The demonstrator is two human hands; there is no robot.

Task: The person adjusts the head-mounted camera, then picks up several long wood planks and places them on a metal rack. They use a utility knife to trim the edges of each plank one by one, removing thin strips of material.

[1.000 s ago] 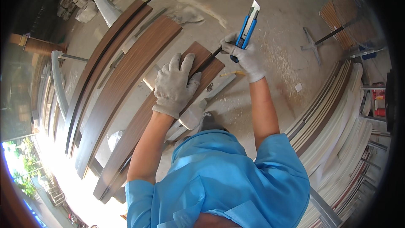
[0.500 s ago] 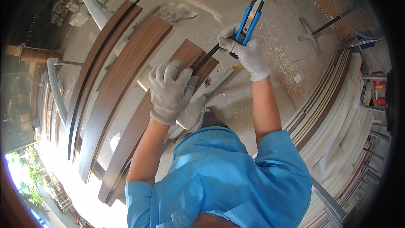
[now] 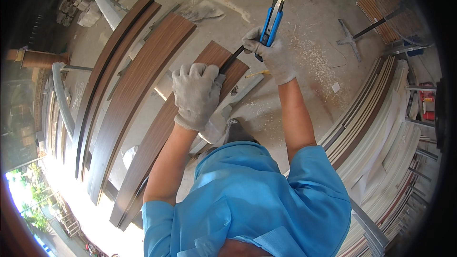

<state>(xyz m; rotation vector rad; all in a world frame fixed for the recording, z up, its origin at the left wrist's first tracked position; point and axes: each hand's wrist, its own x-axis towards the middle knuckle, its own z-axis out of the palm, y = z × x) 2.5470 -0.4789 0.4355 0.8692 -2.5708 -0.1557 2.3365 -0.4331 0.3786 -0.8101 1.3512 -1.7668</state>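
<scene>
My right hand (image 3: 275, 62), in a pale grey work glove, is closed around a blue utility knife (image 3: 270, 27) with its wide blade out and pointing away from me. Its thumb and fingers also pinch the end of a flexible black strip (image 3: 231, 61). That strip runs down to the nearest brown wood-grain board (image 3: 213, 55), along its lengthwise groove. Over the same board, my gloved left hand (image 3: 196, 96) is closed, its curled fingers pressing on the strip; the fingertips are partly hidden.
Two more brown boards lie left of it, a middle one (image 3: 151, 54) and a far one (image 3: 108, 62) with a black strip along it. Pale supports are under them. Long profiles (image 3: 369, 114) are stacked at right. A metal stand (image 3: 350, 40) and scattered shavings (image 3: 309, 62) are on the floor.
My right hand, with the knife and strip end, has shifted slightly left and the knife stands more upright. My left hand has turned a little and its fingers have closed more over the board.
</scene>
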